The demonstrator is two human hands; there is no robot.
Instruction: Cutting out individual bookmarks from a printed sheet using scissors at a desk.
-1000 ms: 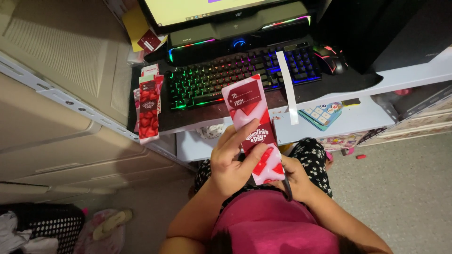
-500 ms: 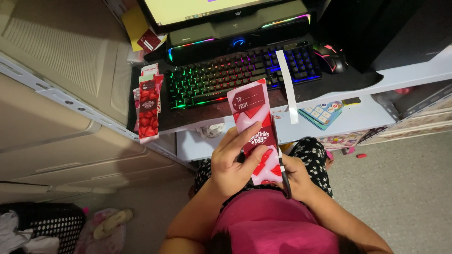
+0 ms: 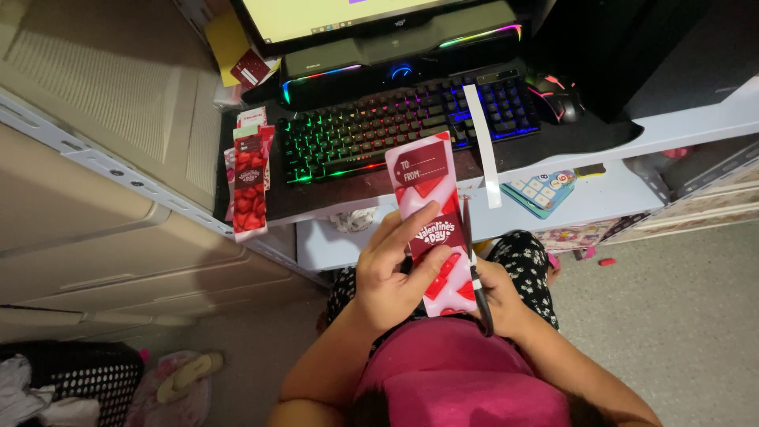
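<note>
Pink card (image 3: 431,198) pinched in left hand (image 3: 391,273); right hand (image 3: 498,292) apparently grips scissors (image 3: 474,273) at its edge

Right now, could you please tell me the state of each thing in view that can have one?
Pink and red card: held upright, printed face toward the camera.
Left hand: fingers closed on the card's front.
Right hand: holding scissors against the card's right edge.
Scissors: blades closed or nearly so.
Keyboard: backlit in rainbow colours.
Monitor: switched on.
Red candy packs: lying flat, stacked.
</note>
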